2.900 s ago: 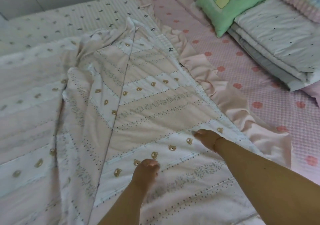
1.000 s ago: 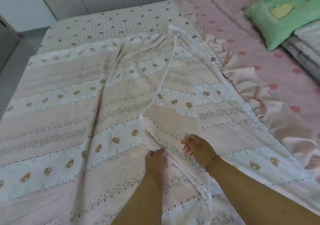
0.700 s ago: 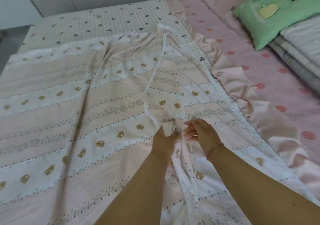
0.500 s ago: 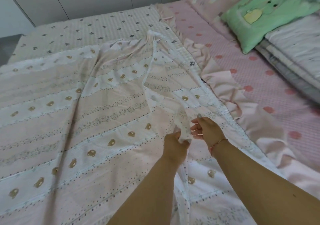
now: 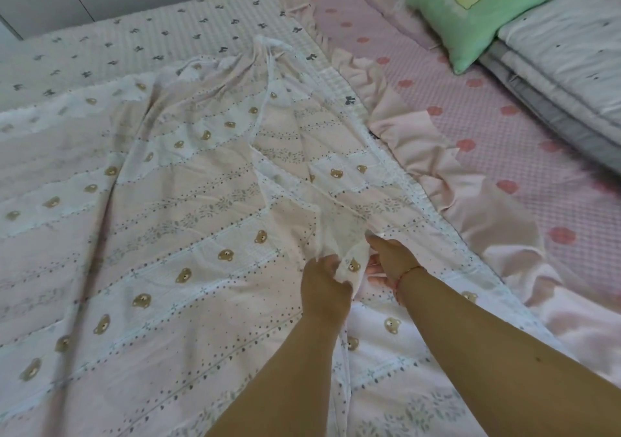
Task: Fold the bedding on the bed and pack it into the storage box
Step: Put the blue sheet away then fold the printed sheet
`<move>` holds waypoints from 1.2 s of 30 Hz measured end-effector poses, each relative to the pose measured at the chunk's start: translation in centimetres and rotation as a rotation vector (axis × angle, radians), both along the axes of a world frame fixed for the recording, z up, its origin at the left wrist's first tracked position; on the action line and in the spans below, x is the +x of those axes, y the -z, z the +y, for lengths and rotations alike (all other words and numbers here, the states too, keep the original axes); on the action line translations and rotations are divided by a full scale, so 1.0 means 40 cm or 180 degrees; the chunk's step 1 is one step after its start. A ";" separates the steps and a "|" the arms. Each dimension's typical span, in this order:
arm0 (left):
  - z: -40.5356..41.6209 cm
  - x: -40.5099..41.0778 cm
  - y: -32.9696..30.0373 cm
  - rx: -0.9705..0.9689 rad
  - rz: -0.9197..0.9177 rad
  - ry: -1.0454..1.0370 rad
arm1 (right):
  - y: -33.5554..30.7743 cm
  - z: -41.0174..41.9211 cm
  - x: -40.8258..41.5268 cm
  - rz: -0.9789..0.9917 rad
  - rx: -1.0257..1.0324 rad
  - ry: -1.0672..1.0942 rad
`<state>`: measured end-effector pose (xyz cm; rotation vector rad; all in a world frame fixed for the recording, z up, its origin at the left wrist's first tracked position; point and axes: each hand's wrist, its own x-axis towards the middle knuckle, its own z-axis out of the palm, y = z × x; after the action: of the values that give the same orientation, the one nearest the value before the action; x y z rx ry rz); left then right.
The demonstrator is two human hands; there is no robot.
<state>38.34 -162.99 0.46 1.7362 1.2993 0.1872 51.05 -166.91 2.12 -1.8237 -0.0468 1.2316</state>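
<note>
A thin pink-and-white bedsheet (image 5: 174, 221) printed with small bears lies spread over the bed, with a raised ridge of its folded edge running from the far middle toward me. My left hand (image 5: 324, 288) grips that edge, bunched in its fingers. My right hand (image 5: 389, 262), a red string at the wrist, pinches the same fold from the right side. Both hands lift the cloth slightly off the bed. No storage box is in view.
A grey-checked sheet (image 5: 141, 43) lies beneath at the far side. A pink ruffled sheet (image 5: 470, 124) covers the bed's right part. A green pillow (image 5: 477, 9) and a stack of folded quilts (image 5: 568, 63) sit at the far right.
My hands went from pressing flat on the sheet to gathering its folded edge. They then lifted it and pulled it slightly right while the view shifted.
</note>
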 end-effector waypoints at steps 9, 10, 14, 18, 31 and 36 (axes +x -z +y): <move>-0.072 0.041 -0.024 -0.0905 -0.0572 0.0804 | 0.012 0.007 0.047 -0.0390 -0.0136 -0.0141; -0.074 0.041 -0.020 -0.1037 -0.0608 0.0778 | 0.016 0.008 0.047 -0.0367 -0.0276 -0.0147; -0.072 0.028 -0.028 -0.1184 -0.0733 0.0370 | 0.028 0.019 0.048 -0.0711 -0.0670 -0.0877; -0.089 -0.029 -0.015 -0.0217 -0.0616 -0.0079 | 0.026 0.001 0.076 -0.0973 -0.0468 -0.0214; -0.305 -0.156 -0.054 0.0940 0.0693 0.1237 | -0.069 -0.246 0.154 -0.1292 -0.0372 0.1313; -0.335 -0.198 -0.074 0.0717 0.0063 0.1362 | -0.125 -0.284 0.163 -0.1249 -0.0711 0.0411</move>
<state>30.43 -176.38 3.43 2.1692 0.9174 0.0708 57.55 -178.26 7.11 -2.2056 -0.0104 0.8006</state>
